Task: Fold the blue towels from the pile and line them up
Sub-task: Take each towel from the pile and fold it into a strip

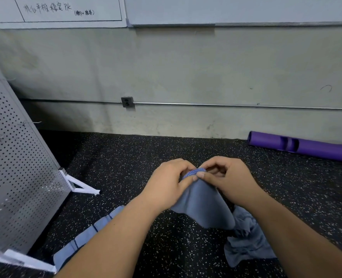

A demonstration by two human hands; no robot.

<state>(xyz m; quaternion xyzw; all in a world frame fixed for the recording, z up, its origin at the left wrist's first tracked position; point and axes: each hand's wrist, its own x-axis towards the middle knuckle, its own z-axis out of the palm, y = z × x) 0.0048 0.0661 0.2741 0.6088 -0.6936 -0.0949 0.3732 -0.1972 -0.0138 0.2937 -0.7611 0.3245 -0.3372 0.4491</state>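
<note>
Towel (204, 205), blue, hangs above the speckled floor (126, 167), freshly picked for folding. Left hand (166, 187) and right hand (228, 177) meet at its top hem, fingers curled, each pinching the edge. The crumpled pile (246, 243) lies near right and the folded towels (85, 235) near left. The next move probably calls for drawing the corners apart.

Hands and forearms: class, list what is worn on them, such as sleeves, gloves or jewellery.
Nothing worn shows. The left hand and right hand have no gloves or rings; nails are short. The left forearm and right forearm are bare to the frame edge: no sleeves, watch or bands.
</note>
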